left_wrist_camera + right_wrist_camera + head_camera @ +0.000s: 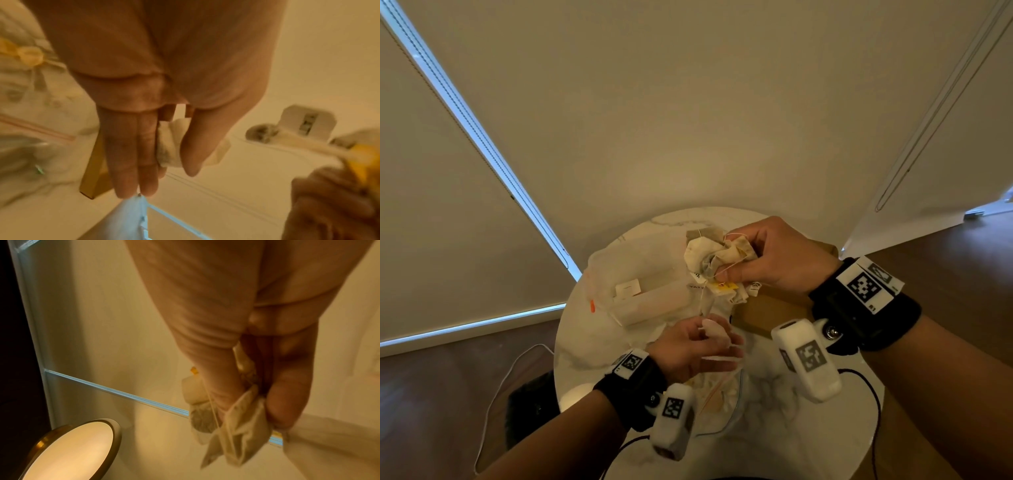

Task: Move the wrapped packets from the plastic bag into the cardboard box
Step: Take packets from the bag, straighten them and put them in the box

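- Right grip (767, 255) clenched round a bunch of crumpled beige stringed packets (714, 255), above the brown cardboard box (770, 310).
- Left grip (695, 346) pinches one pale packet (715, 332) w/ thumb & fingers, left of box.
- Clear plastic bag (640, 291) on round white marble counter (767, 438), left of box.

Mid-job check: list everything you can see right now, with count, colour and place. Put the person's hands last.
Round table: one, white marble look, centre of head view.
Plastic bag: one, clear, on the table's near side below the left hand; contents unclear.
Cardboard box: one, brown, on the table under the right hand.
White carton: one, on the table's left part, inside clear wrap.
Bunch of packets: several, count unclear, beige with strings and yellow tags, held above the table.
Single packet: one, whitish, at the left hand's fingers.
Cable: one, white, on the wooden floor, left.
Left hand: grip pinches the single packet.
Right hand: grip holds the bunch.
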Available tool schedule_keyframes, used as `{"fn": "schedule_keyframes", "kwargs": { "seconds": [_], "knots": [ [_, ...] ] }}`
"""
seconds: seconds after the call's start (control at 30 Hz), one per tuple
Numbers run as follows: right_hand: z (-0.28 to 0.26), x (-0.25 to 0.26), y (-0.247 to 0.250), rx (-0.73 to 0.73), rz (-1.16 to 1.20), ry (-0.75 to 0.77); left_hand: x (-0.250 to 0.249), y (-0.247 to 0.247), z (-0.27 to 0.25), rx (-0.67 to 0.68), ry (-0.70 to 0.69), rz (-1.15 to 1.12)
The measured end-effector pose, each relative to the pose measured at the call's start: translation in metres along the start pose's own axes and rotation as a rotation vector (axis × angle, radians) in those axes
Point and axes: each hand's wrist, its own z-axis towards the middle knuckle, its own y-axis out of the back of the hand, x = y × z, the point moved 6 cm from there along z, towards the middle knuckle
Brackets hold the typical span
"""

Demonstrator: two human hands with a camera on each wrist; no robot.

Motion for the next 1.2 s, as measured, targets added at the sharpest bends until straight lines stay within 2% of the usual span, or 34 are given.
{"fn": "schedule_keyframes", "kwargs": {
  "seconds": [0.13, 0.23, 0.33, 0.4, 0.53, 0.7, 0.83, 0.97, 1.1, 1.2],
  "knots": [
    [-0.002, -0.007, -0.002, 0.034, -0.034, -0.013, -0.018, 0.002, 0.001, 0.1, -0.108, -0.147],
    [-0.002, -0.009, -0.003, 0.061, -0.043, -0.011, -0.037, -0.009, -0.002, 0.223, -0.186, -0.151],
    [0.001, -0.021, -0.003, 0.056, -0.053, -0.04, -0.046, -0.016, -0.006, 0.261, -0.222, -0.154],
    [0.003, -0.032, -0.004, 0.05, -0.074, -0.065, -0.047, -0.022, -0.009, 0.227, -0.221, -0.183],
    [0.007, -0.054, -0.013, 0.029, -0.302, -0.042, -0.049, -0.023, -0.009, 0.029, -0.224, -0.199],
    [0.007, -0.069, -0.027, 0.011, -0.493, -0.004, -0.044, -0.017, -0.008, -0.182, -0.157, -0.18],
    [0.007, -0.066, -0.032, -0.046, -0.643, 0.007, -0.042, -0.015, -0.007, -0.268, -0.155, -0.22],
    [0.004, -0.078, -0.026, -0.124, -0.515, -0.069, -0.043, -0.012, -0.009, -0.321, -0.137, -0.254],
    [-0.002, -0.08, -0.023, -0.087, -0.299, -0.072, -0.041, -0.006, -0.011, -0.35, -0.11, -0.284],
    [-0.005, -0.081, -0.02, -0.105, -0.236, -0.069, -0.042, -0.005, -0.013, -0.323, -0.111, -0.277]
  ]
}}
